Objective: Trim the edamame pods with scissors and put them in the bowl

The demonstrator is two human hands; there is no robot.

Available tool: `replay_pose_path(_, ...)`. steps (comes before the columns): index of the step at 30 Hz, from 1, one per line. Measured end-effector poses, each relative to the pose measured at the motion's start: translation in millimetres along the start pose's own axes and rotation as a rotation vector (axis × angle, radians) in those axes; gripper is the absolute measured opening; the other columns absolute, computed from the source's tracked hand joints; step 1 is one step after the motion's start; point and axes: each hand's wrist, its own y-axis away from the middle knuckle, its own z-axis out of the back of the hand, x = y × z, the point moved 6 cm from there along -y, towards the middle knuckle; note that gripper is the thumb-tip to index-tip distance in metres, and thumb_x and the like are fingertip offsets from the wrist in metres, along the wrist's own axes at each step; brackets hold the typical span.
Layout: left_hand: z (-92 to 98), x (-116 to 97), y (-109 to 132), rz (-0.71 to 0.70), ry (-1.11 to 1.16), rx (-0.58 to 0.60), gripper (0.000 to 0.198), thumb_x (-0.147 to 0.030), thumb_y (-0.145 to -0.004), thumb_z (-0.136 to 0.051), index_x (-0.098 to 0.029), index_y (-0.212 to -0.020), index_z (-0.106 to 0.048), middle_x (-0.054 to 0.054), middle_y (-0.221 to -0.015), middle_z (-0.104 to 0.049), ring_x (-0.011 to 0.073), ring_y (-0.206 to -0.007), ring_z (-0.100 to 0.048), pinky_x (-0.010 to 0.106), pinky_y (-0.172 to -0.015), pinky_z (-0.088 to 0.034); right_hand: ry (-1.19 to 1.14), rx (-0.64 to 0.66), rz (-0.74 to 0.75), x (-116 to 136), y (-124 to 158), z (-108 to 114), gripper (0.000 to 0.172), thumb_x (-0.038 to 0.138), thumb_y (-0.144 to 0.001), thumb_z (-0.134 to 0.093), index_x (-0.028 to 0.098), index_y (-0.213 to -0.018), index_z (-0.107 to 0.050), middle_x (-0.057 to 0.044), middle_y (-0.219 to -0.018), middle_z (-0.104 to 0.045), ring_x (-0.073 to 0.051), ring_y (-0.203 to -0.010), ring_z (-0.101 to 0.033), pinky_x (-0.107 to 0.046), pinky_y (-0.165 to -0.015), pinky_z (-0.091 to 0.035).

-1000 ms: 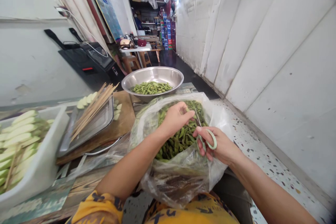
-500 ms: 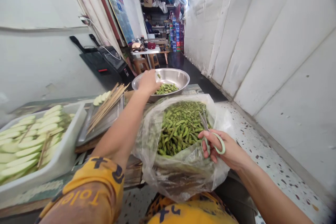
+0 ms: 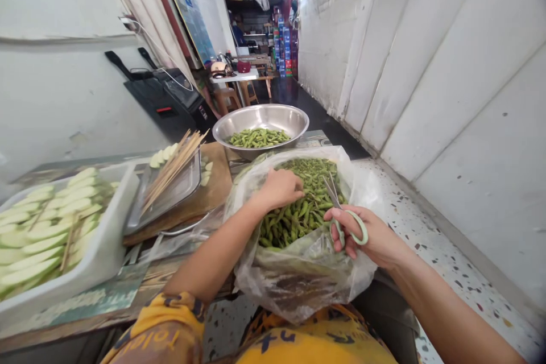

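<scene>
A clear plastic bag (image 3: 298, 290) full of green edamame pods (image 3: 298, 216) rests on my lap. My left hand (image 3: 279, 189) reaches into the bag with fingers curled down among the pods; what it grips is hidden. My right hand (image 3: 367, 236) holds pale green-handled scissors (image 3: 341, 210) at the bag's right rim, blades pointing up and away. Beyond the bag stands a steel bowl (image 3: 290, 119) with a layer of trimmed pods (image 3: 256, 137).
On the table to the left sit a white tub (image 3: 98, 261) of sliced green vegetable, a metal tray (image 3: 179, 190) with bamboo skewers (image 3: 173, 168) on a wooden board (image 3: 213, 193), and a black machine (image 3: 170, 99). A white wall runs along the right; terrazzo floor lies below.
My left hand went out to the steel bowl half a second ago and has come back into the bag of pods. My right hand with the scissors has barely moved.
</scene>
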Motion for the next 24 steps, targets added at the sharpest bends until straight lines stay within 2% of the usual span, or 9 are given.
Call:
replay_pose_path(4, 7.4, 5.4, 2.0, 0.017, 0.465, -0.138, 0.020, -0.034, -0.073, -0.064, -0.017, -0.081, -0.069, 0.003, -0.073, -0.069, 0.0163, -0.069, -0.061, 0.024, -0.061, -0.042, 0.040, 0.005, -0.032, -1.2, -2.0, -1.8, 0.047, 0.060, -0.074, -0.064, 0.016, -0.084, -0.053, 0.000, -0.062, -0.057, -0.013, -0.051, -0.059, -0.015, -0.029, -0.035)
replay_pose_path(8, 15.3, -1.7, 9.1, 0.011, 0.640, -0.203, 0.019, -0.035, -0.069, -0.067, -0.016, -0.073, -0.066, 0.002, -0.066, -0.066, 0.0140, -0.060, -0.057, 0.023, -0.054, -0.040, 0.059, -0.002, -0.043, 0.9, -3.8, -3.5, 0.049, 0.064, -0.074, -0.062, 0.017, -0.082, -0.050, 0.000, -0.062, -0.057, -0.014, -0.052, -0.059, -0.015, -0.028, -0.036)
replay_pose_path(15, 13.3, -16.1, 13.0, -0.034, 0.692, -0.165, 0.016, -0.032, -0.068, -0.068, -0.017, -0.066, -0.064, 0.002, -0.063, -0.065, 0.0128, -0.056, -0.056, 0.021, -0.050, -0.039, 0.119, 0.006, -0.019, 3.8, -3.9, -5.8, 0.046, 0.062, -0.076, -0.062, 0.017, -0.079, -0.052, 0.000, -0.062, -0.057, -0.014, -0.053, -0.059, -0.017, -0.029, -0.037)
replay_pose_path(21, 12.0, -18.9, 13.8, -0.017, 0.675, -0.150, 0.016, -0.032, -0.068, -0.066, -0.016, -0.065, -0.064, 0.002, -0.063, -0.066, 0.0129, -0.056, -0.056, 0.021, -0.050, -0.039, 0.118, 0.000, -0.009, 2.8, -3.3, -5.3, 0.042, 0.059, -0.077, -0.063, 0.018, -0.077, -0.053, 0.001, -0.061, -0.057, -0.013, -0.051, -0.058, -0.017, -0.029, -0.036)
replay_pose_path(24, 12.1, -19.7, 14.2, -0.027, 0.677, -0.133, 0.018, -0.032, -0.067, -0.066, -0.015, -0.064, -0.064, 0.002, -0.061, -0.064, 0.0126, -0.055, -0.055, 0.021, -0.050, -0.038, 0.157, -0.018, 0.018, 3.8, -3.4, -4.2, 0.039, 0.055, -0.076, -0.066, 0.018, -0.071, -0.053, 0.002, -0.057, -0.056, -0.011, -0.044, -0.054, -0.018, -0.029, -0.034)
